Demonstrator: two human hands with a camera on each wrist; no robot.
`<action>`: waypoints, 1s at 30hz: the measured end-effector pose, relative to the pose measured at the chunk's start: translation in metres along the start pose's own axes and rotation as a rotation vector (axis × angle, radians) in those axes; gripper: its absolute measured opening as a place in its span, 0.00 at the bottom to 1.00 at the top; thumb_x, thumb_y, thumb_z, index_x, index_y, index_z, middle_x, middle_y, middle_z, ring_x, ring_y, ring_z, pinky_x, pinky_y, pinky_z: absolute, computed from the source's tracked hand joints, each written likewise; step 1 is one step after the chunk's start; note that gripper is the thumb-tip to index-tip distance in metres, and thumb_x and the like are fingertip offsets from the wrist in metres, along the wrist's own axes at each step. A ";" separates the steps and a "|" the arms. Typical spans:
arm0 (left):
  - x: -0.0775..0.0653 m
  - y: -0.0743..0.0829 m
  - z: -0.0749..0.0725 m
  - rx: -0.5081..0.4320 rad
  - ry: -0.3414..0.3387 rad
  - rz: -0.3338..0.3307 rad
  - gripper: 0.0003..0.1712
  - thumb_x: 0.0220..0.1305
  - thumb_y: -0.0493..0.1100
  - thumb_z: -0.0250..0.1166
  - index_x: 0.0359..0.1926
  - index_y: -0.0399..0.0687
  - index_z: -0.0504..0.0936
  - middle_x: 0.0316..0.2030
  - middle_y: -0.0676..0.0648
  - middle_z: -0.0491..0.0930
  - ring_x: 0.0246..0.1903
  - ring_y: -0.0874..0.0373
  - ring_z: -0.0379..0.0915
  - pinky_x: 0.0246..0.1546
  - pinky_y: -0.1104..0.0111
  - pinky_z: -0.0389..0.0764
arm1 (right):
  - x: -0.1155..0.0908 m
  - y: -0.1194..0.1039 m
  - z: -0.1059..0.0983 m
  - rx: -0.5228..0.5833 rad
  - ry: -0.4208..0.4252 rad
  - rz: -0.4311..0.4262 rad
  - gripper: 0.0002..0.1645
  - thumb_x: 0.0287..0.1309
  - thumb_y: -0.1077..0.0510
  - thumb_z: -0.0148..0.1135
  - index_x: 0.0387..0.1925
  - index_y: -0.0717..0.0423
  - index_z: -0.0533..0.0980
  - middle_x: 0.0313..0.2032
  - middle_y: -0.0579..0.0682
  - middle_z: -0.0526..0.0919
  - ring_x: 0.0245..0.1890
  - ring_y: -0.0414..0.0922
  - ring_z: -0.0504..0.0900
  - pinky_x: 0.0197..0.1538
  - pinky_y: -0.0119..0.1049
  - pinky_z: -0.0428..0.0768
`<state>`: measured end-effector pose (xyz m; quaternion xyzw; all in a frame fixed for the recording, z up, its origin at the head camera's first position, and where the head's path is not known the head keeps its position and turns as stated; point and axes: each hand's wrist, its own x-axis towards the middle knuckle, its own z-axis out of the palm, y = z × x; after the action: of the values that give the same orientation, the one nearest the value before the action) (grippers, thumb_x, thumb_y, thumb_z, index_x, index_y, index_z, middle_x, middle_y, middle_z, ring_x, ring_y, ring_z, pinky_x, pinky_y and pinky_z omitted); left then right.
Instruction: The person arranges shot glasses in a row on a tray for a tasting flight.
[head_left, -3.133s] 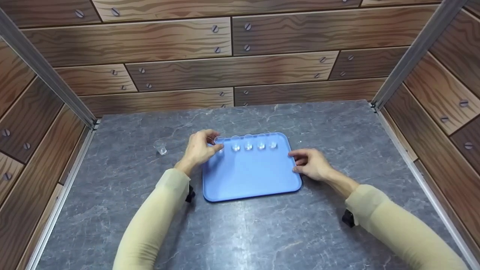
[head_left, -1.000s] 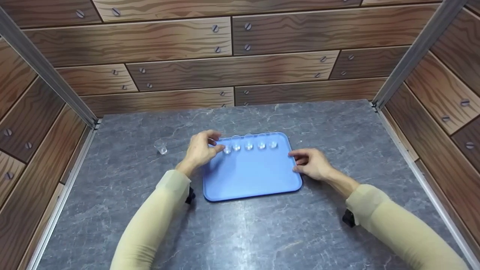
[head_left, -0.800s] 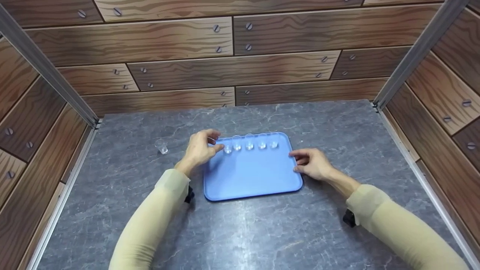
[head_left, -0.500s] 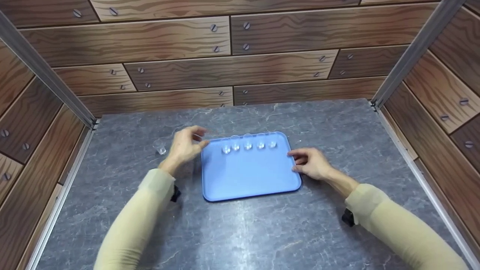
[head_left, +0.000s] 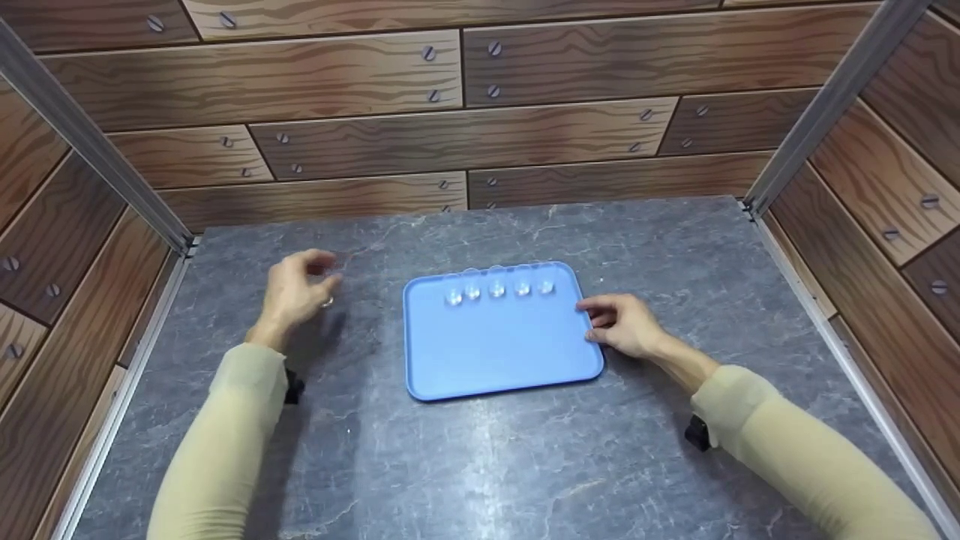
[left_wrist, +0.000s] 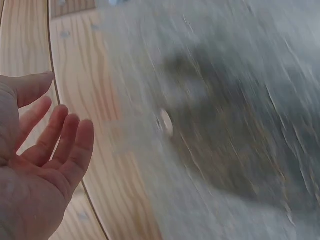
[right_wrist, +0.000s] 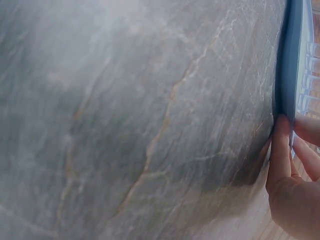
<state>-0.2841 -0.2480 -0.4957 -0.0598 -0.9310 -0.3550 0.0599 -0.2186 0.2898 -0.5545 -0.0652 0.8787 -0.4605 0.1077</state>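
Note:
My left hand [head_left: 296, 292] is over the left part of the table, its fingers loosely bent and apart. In the left wrist view its palm and fingers [left_wrist: 75, 145] show nothing between them. Behind the thumb, a small clear plastic cup [head_left: 328, 302] peeks out, mostly hidden by the hand; whether they touch I cannot tell. Several clear cups [head_left: 497, 289] stand in a row along the far side of a blue tray [head_left: 502, 345]. At the tray's right edge, my right hand [head_left: 626, 326] pinches the rim, with the thumb and fingers on either side in the right wrist view.
The tray lies on a grey marbled table [head_left: 480, 457]. Wood-patterned panels [head_left: 360, 142] rise at the back and both sides, with metal posts [head_left: 840, 105] at the corners.
My left hand has let go of the leftmost cup on the tray, which had been shifted right towards the row. It has since moved left to the separate cup. The right hand stays put.

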 end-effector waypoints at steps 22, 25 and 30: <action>-0.016 -0.038 0.005 -0.025 -0.012 -0.182 0.27 0.77 0.43 0.71 0.71 0.35 0.83 0.66 0.30 0.86 0.63 0.34 0.86 0.67 0.43 0.85 | 0.000 0.000 0.000 -0.014 0.007 -0.003 0.31 0.62 0.72 0.76 0.67 0.69 0.83 0.60 0.70 0.88 0.50 0.48 0.89 0.45 0.20 0.83; -0.017 -0.039 0.008 -0.025 -0.004 -0.185 0.27 0.78 0.43 0.70 0.71 0.35 0.82 0.65 0.30 0.86 0.62 0.34 0.86 0.65 0.43 0.86 | -0.001 0.000 0.000 -0.003 0.007 -0.005 0.31 0.62 0.72 0.76 0.67 0.69 0.82 0.57 0.70 0.89 0.48 0.45 0.89 0.44 0.20 0.83; -0.018 -0.040 0.010 -0.019 0.008 -0.195 0.26 0.78 0.42 0.70 0.71 0.35 0.83 0.65 0.30 0.87 0.62 0.35 0.86 0.65 0.43 0.86 | 0.000 -0.001 0.001 0.015 0.005 -0.017 0.31 0.61 0.72 0.76 0.67 0.70 0.82 0.53 0.70 0.90 0.46 0.43 0.88 0.43 0.20 0.83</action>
<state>-0.2729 -0.2723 -0.5320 0.0321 -0.9287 -0.3684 0.0283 -0.2188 0.2890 -0.5543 -0.0704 0.8749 -0.4682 0.1021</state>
